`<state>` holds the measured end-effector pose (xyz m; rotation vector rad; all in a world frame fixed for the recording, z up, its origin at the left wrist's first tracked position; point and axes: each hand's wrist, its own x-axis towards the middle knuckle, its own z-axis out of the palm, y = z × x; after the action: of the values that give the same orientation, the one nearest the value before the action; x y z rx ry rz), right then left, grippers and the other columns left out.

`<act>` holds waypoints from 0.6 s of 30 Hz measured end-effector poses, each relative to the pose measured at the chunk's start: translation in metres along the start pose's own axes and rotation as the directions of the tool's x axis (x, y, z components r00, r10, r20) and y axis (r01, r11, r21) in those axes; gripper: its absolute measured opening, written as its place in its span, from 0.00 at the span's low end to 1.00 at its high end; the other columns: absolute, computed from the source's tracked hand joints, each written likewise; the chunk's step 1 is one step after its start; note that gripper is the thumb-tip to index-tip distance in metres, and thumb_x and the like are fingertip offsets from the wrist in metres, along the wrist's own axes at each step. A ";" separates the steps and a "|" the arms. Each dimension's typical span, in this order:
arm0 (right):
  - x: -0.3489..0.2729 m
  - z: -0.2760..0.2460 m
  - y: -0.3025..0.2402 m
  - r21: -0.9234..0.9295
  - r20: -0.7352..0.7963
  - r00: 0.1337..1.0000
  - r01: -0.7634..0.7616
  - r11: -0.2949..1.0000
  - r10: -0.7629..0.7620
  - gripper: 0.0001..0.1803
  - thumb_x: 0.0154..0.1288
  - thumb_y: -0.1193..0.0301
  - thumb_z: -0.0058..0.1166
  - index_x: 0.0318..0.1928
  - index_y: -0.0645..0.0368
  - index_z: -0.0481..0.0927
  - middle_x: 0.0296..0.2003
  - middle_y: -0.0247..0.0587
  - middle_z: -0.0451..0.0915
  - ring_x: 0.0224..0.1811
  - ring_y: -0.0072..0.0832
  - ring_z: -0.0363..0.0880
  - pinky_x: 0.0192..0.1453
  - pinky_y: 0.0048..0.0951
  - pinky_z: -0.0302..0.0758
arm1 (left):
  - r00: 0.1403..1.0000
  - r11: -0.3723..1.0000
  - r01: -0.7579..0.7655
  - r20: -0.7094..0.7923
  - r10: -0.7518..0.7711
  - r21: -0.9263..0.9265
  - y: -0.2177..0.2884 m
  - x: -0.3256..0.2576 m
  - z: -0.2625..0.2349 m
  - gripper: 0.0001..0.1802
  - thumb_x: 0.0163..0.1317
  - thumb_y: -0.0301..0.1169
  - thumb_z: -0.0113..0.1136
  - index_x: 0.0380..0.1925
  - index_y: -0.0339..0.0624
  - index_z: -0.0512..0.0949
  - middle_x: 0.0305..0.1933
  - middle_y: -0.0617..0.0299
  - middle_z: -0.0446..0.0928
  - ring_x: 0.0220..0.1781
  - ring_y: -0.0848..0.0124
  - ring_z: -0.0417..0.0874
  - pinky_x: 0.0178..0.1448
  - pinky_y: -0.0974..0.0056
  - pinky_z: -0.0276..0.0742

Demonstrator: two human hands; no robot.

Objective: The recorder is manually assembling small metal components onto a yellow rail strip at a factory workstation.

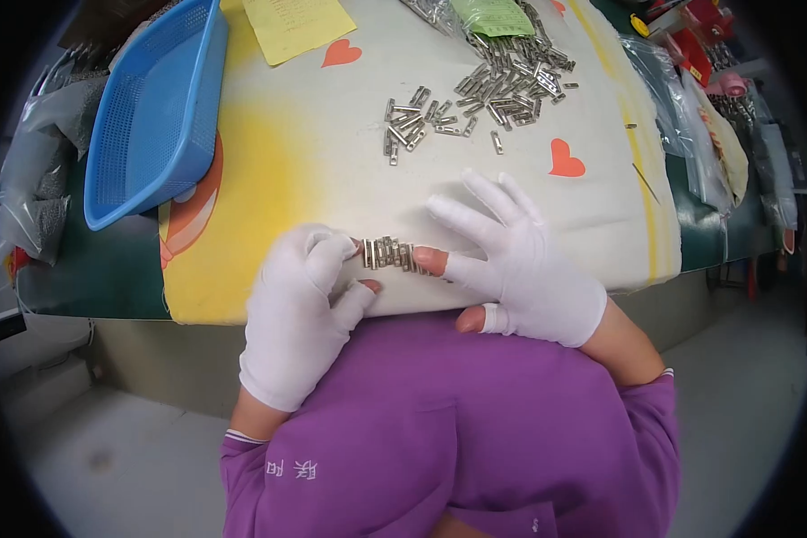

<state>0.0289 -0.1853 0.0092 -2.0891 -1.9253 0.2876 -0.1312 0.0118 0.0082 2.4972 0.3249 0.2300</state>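
Observation:
A row of small silver metal clips or fittings (387, 252) lies side by side near the table's front edge. My left hand (291, 305), in a white glove with bare thumb and index tips, is at the row's left end. Its index tip touches the end piece; the thumb stands apart below, and the other fingers are curled, their tips hidden. My right hand (520, 260), gloved the same way, is spread open, its bare index tip resting on the right part of the row and covering some pieces. Farther back lies a loose pile of the same metal pieces (511, 90).
A blue plastic basket (208, 99) stands at the left. A yellow paper sheet (300, 25) lies at the back, near a clear bag with a green label (493, 16). Plastic bags (717, 134) crowd the right edge. A pale cloth with red hearts (359, 188) covers the table.

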 end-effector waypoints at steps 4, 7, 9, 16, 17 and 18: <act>-0.025 -0.011 0.006 -0.019 -0.082 0.992 -0.096 0.995 0.094 0.31 0.48 0.49 0.65 0.55 0.43 0.83 0.65 0.45 0.70 0.69 0.57 0.61 0.71 0.63 0.59 | 0.986 0.986 -0.162 -0.029 0.163 0.030 0.000 0.007 0.002 0.24 0.46 0.26 0.72 0.45 0.43 0.77 0.53 0.53 0.76 0.50 0.54 0.78 0.53 0.56 0.75; -0.038 -0.007 0.017 -0.036 -0.090 0.995 -0.055 0.998 0.052 0.32 0.57 0.39 0.47 0.55 0.41 0.82 0.65 0.48 0.70 0.68 0.62 0.62 0.70 0.65 0.58 | 0.935 0.933 -0.355 0.032 0.353 0.059 -0.001 0.016 0.002 0.24 0.48 0.29 0.71 0.49 0.46 0.78 0.60 0.52 0.74 0.56 0.50 0.77 0.57 0.52 0.74; -0.038 -0.006 0.020 -0.037 -0.067 0.998 -0.008 0.999 0.005 0.39 0.65 0.29 0.31 0.57 0.40 0.81 0.65 0.51 0.69 0.68 0.65 0.62 0.70 0.67 0.56 | 0.901 0.898 -0.432 0.086 0.425 0.089 -0.003 0.016 0.001 0.24 0.50 0.31 0.70 0.50 0.47 0.78 0.63 0.51 0.73 0.59 0.48 0.76 0.60 0.50 0.72; -0.012 0.002 0.013 -0.024 0.039 0.999 0.021 1.000 -0.020 0.35 0.59 0.34 0.44 0.56 0.42 0.81 0.66 0.49 0.69 0.69 0.63 0.61 0.71 0.64 0.57 | 0.928 0.922 -0.372 0.052 0.368 0.107 -0.020 0.005 -0.001 0.21 0.53 0.32 0.68 0.49 0.47 0.80 0.64 0.50 0.73 0.64 0.46 0.73 0.64 0.48 0.70; -0.008 0.002 0.011 -0.006 0.044 0.999 0.025 1.000 -0.024 0.35 0.57 0.35 0.47 0.56 0.42 0.81 0.67 0.49 0.68 0.69 0.62 0.60 0.72 0.64 0.57 | 0.935 0.931 -0.354 0.021 0.353 0.090 -0.023 0.003 -0.002 0.20 0.50 0.30 0.70 0.46 0.46 0.81 0.64 0.52 0.73 0.64 0.48 0.73 0.64 0.49 0.70; -0.004 0.000 0.008 -0.004 0.044 0.999 0.030 1.000 -0.030 0.35 0.57 0.35 0.47 0.56 0.42 0.81 0.67 0.49 0.68 0.69 0.62 0.60 0.72 0.64 0.57 | 0.937 0.932 -0.349 0.020 0.349 0.094 -0.025 0.001 -0.003 0.20 0.50 0.30 0.70 0.46 0.46 0.81 0.64 0.52 0.73 0.64 0.48 0.73 0.64 0.49 0.70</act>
<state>0.0365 -0.1895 0.0061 -2.0712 -1.9824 0.3248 -0.1357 0.0334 -0.0047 2.6379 -0.1182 0.3605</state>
